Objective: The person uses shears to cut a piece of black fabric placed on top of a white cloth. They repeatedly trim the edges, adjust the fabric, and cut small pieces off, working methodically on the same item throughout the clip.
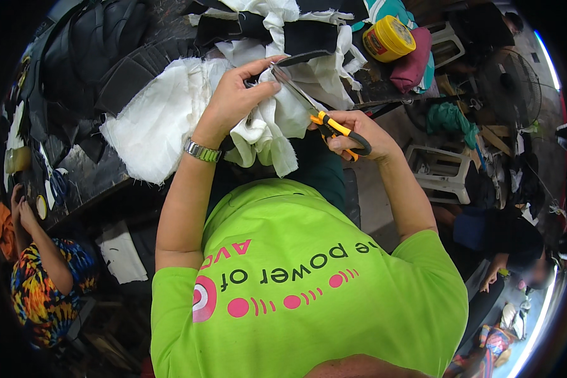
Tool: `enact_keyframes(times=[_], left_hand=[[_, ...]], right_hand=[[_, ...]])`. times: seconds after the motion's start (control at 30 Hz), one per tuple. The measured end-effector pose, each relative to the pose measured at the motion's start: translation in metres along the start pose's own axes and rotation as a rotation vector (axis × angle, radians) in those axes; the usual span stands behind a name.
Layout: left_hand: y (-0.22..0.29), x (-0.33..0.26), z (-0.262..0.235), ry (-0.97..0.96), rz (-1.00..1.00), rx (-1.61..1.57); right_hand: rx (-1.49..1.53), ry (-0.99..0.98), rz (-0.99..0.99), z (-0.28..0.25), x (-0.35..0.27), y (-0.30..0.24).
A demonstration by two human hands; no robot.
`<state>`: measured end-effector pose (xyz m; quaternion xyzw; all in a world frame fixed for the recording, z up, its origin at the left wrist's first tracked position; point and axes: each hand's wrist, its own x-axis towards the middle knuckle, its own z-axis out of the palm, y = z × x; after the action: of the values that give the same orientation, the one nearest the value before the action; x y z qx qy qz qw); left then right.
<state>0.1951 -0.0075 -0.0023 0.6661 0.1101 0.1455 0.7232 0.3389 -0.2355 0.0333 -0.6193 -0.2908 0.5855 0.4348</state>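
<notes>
My right hand (368, 133) grips a pair of scissors (336, 125) with yellow and black handles. Their blades point up and to the left, reaching the edge of a dark, flat piece (307, 57) close to my left fingertips. With thumb and fingers pinched together, my left hand (234, 96) holds this dark piece by its edge; white cloth (264, 135) with frayed edges hangs below the hand. Whether the blades are closed on any material is hard to make out. More white cloth (164, 120) lies spread on the table left of my left wrist.
Stacked dark pieces (129, 79) and black material (101, 38) cover the table (101, 179) at the left. A yellow tub (389, 39) stands at the back right. White plastic stools (440, 173) and a fan (507, 88) are at the right. Other people sit on both sides.
</notes>
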Motion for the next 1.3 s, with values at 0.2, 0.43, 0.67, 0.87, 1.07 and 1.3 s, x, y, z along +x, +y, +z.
enact_keyframes(times=[0.2, 0.43, 0.67, 0.87, 1.07, 1.3], left_hand=[[0.005, -0.001, 0.000, 0.009, -0.048, 0.027], [0.001, 0.001, 0.000, 0.011, 0.021, 0.027], [0.035, -0.028, 0.001, -0.093, 0.023, 0.044], [0.047, -0.005, -0.011, 0.016, -0.012, 0.049], [0.005, 0.010, -0.003, 0.077, 0.054, 0.344], [0.006, 0.004, 0.000, 0.075, 0.025, 0.331]], right_hand=[[-0.059, 0.066, 0.026, -0.001, 0.001, -0.001], [-0.059, 0.064, 0.019, 0.002, 0.005, 0.002], [0.156, 0.030, -0.232, -0.012, -0.005, -0.011], [-0.052, 0.210, -0.332, -0.016, -0.008, -0.038], [-0.045, 0.315, -0.376, -0.004, -0.002, -0.038], [-0.045, 0.383, -0.349, -0.017, -0.004, -0.026]])
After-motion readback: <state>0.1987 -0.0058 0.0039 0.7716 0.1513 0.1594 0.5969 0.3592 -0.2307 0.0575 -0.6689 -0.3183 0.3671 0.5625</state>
